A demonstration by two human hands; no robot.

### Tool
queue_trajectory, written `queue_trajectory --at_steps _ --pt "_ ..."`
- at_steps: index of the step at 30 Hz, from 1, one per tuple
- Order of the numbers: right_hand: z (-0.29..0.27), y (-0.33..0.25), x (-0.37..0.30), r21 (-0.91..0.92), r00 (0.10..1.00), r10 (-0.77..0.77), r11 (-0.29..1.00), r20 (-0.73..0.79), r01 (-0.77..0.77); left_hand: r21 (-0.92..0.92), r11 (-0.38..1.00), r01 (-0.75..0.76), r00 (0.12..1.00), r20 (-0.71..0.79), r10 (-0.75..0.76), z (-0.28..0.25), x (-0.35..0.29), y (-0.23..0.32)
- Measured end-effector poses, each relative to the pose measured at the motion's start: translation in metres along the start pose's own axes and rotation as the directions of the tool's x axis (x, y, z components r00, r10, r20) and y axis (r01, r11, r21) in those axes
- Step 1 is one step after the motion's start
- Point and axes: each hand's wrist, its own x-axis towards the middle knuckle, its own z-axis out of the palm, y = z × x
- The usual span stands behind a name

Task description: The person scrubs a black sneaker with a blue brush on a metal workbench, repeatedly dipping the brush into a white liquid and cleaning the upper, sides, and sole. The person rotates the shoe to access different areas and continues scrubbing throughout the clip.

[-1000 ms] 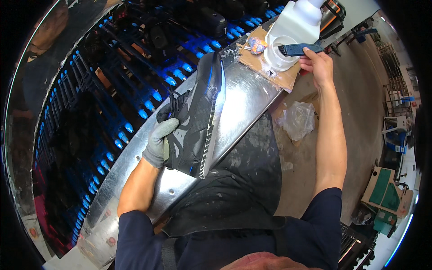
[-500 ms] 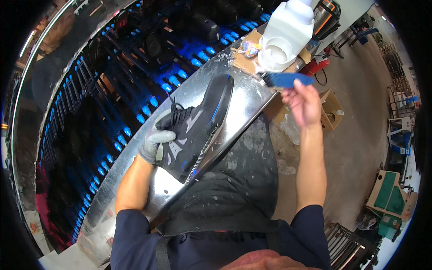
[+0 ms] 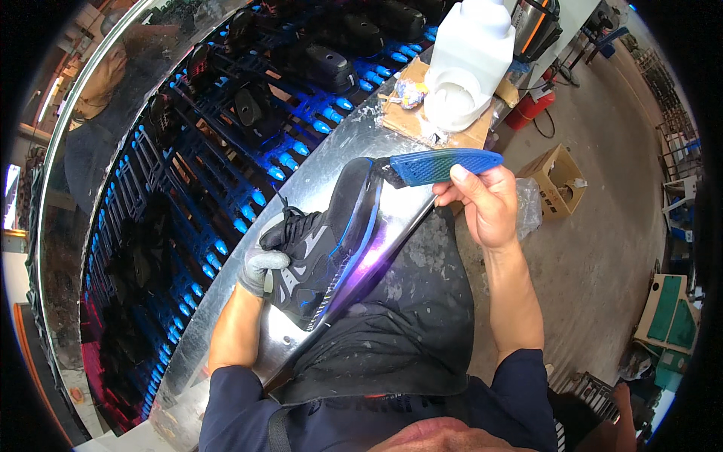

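A black sneaker upper (image 3: 320, 239) with grey patches and blue lines lies tilted over the metal ledge. My left hand (image 3: 263, 262), in a grey glove, is closed around its tongue and lace area. The bare fingers of my right hand (image 3: 486, 200) pinch a blue-handled brush (image 3: 446, 166). Its dark bristles meet the shoe's heel end, at the edge of the sole side. Part of the shoe under the left hand's fingers is hidden.
Beyond the metal ledge (image 3: 301, 184) runs a rack with blue-tipped rods (image 3: 286, 160) and dark shoe parts. At the ledge's far end a white plastic container (image 3: 471, 64) stands on cardboard (image 3: 407, 117). A cardboard box (image 3: 557, 181) and a red cylinder (image 3: 529, 109) are on the floor to the right.
My right hand has brought the brush down and left from near the white container to the shoe's heel end. The shoe has shifted slightly, still held by my left hand.
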Motion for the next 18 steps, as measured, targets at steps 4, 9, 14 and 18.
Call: queue_trajectory --at_steps 4,9,14,18 --pt "0.003 -0.008 -0.002 -0.023 0.999 -0.015 1.0 0.046 0.016 0.036 0.999 -0.011 1.0 0.015 0.011 0.001 0.001 0.003" --pt "0.012 -0.02 -0.014 -0.101 0.991 -0.093 0.99 0.093 0.103 0.016 1.0 0.009 1.0 0.007 -0.009 0.002 0.001 0.002" --pt "0.029 -0.035 -0.034 -0.277 0.979 -0.148 0.943 0.141 0.183 0.004 1.0 0.007 1.0 0.011 -0.007 -0.003 0.003 0.0" --pt "0.032 -0.036 -0.049 -0.426 0.91 -0.311 0.809 0.276 0.405 0.013 1.0 0.009 0.999 0.035 -0.01 0.002 0.006 0.002"
